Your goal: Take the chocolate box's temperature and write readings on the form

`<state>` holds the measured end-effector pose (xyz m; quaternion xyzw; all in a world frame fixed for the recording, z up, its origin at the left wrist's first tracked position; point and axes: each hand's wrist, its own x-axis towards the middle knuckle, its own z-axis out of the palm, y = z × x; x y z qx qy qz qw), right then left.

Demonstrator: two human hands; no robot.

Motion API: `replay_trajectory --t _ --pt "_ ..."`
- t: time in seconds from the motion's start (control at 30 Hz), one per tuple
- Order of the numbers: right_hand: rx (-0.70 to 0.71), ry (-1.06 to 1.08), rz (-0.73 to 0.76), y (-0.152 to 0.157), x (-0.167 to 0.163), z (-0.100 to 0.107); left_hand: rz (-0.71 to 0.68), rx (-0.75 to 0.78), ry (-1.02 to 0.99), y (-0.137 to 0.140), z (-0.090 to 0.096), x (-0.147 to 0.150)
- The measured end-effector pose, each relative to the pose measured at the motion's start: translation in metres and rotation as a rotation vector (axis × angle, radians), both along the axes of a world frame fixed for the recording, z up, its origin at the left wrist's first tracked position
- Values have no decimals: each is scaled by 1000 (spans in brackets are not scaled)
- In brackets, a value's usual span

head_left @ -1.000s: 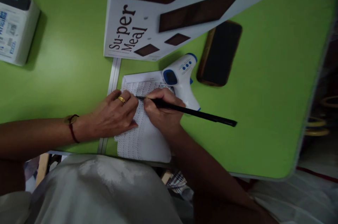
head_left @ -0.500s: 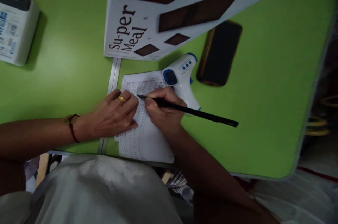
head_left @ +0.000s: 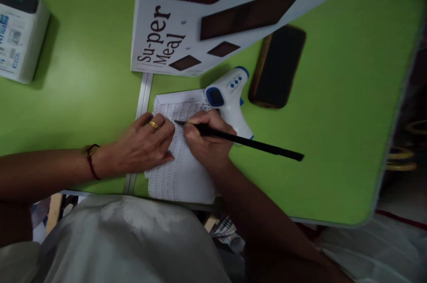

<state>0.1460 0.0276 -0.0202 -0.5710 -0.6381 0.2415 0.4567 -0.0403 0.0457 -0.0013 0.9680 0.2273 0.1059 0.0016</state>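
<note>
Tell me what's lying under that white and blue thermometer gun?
The thermometer gun lies partly on the printed sheet, over its far right corner, the rest on the green table. The print beneath it is covered.

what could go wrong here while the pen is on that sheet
The sheet overhangs the near edge of the green table, so it could slip if the left hand lifts. The right hand writes with the pen close to the thermometer; it might nudge it.
</note>
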Motion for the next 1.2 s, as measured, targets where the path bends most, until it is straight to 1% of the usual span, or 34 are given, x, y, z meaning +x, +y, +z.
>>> replay_trajectory --t 0.13,0.37,0.5,0.7,0.87,1.0,1.2 --pt "33 42 -45 1 -1 -2 6 -14 24 0 0 0" --pt "67 45 -38 2 -1 -4 2 -32 27 1 1 0" --pt "51 6 -32 1 0 -3 2 -9 -1 1 1 0" --pt "55 68 19 -2 -1 -3 13 34 -26 -1 1 -1" --pt "51 50 34 -2 -3 -3 22 50 -26 -3 2 -2" --pt "50 40 29 -1 -3 -3 23 44 -33 -2 3 -1" --pt "-9 7 37 -3 -2 -1 15 8 7 -2 2 0"
